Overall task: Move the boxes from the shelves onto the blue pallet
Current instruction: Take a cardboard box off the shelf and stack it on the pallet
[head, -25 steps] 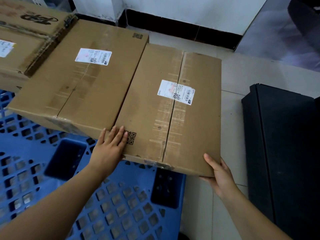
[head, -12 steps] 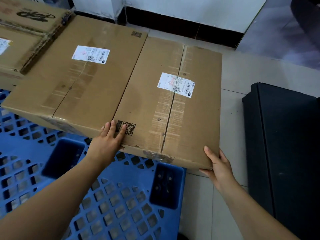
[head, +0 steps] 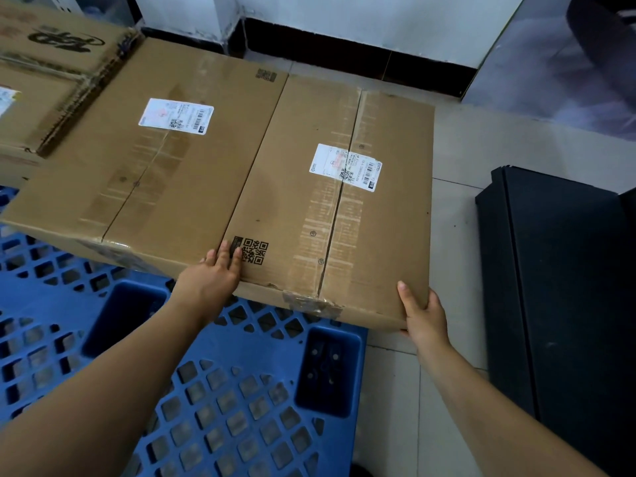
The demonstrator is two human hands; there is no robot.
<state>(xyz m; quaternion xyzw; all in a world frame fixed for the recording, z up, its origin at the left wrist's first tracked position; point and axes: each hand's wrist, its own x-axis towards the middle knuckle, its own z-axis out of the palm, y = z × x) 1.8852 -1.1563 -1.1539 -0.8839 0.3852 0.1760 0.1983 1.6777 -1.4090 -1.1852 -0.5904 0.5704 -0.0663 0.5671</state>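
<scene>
A flat cardboard box (head: 330, 215) with a white label and a QR code lies on the blue pallet (head: 220, 401), its right part hanging past the pallet's edge over the floor. My left hand (head: 213, 277) rests flat on its near left corner, fingers straight. My right hand (head: 421, 311) grips its near right corner, thumb on top and fingers underneath. A second labelled box (head: 144, 160) lies right beside it on the left, touching it. A third box (head: 44, 74) sits at the far left.
A black flat object (head: 557, 304) stands on the tiled floor (head: 457, 160) to the right of the pallet. A white wall with a dark skirting (head: 344, 46) runs along the back. The pallet's grid top shows in front of the boxes.
The held box has slid away from me and to the left, closing up against the second box. My left hand's fingers have slid back toward the box's near edge.
</scene>
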